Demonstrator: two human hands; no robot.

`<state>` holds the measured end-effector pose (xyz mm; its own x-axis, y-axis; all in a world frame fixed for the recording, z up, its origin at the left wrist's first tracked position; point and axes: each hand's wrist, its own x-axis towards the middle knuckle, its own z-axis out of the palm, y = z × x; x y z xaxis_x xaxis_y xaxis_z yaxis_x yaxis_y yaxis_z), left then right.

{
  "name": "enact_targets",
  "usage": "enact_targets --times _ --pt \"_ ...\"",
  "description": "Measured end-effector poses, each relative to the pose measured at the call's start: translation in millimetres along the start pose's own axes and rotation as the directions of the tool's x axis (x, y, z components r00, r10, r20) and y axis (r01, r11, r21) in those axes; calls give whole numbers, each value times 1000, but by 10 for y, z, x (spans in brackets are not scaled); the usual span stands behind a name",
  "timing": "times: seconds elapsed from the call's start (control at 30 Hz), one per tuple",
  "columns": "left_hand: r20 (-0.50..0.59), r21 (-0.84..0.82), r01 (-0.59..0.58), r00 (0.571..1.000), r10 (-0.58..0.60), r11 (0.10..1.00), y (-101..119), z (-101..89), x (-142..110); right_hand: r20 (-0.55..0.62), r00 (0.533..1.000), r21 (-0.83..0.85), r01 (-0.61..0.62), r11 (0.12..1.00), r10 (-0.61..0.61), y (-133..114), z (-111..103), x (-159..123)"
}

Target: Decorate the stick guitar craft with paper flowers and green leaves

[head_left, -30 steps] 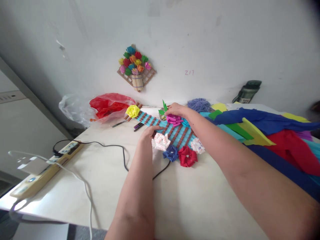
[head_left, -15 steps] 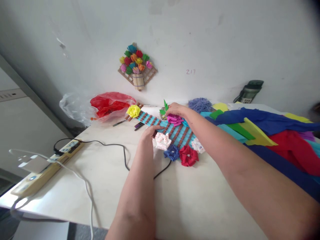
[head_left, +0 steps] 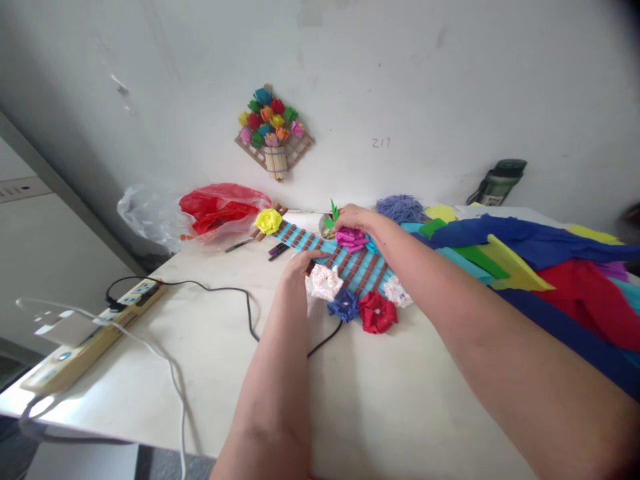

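Note:
A long craft piece of brown sticks and blue strips (head_left: 356, 268) lies on the table, with paper flowers along it. My left hand (head_left: 303, 261) grips its near edge, thumb on top, beside a white patterned flower (head_left: 324, 282). In the fingertips of my right hand (head_left: 353, 217) is a green paper leaf (head_left: 334, 211), its points upward, just above a magenta flower (head_left: 351, 239). Along the near edge sit a navy flower (head_left: 344, 305) and a red flower (head_left: 378, 312). A yellow flower (head_left: 269, 221) marks the far left end. My right wrist partly covers a light blue flower.
Piled coloured crepe paper (head_left: 530, 233) fills the right side. A red plastic bag (head_left: 220, 210), pens (head_left: 278, 250) and a power strip (head_left: 95, 333) with cables are on the left. Against the wall stand a purple shredded bundle (head_left: 401, 209) and a green bottle (head_left: 503, 181).
My right hand and the green leaf have shifted very slightly right, and the leaf stands a little differently. My left hand keeps its hold on the craft piece.

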<state>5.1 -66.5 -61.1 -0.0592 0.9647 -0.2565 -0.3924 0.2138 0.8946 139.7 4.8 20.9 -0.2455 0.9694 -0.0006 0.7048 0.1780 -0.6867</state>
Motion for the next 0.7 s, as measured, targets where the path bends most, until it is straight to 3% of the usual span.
enact_targets --times 0.33,0.7 --pt "17 -26 7 1000 -7 1000 -11 21 -18 43 998 -36 39 999 -37 41 4 81" --pt "39 -33 27 999 -26 999 -59 -15 55 33 999 -14 39 999 -39 32 -43 -33"
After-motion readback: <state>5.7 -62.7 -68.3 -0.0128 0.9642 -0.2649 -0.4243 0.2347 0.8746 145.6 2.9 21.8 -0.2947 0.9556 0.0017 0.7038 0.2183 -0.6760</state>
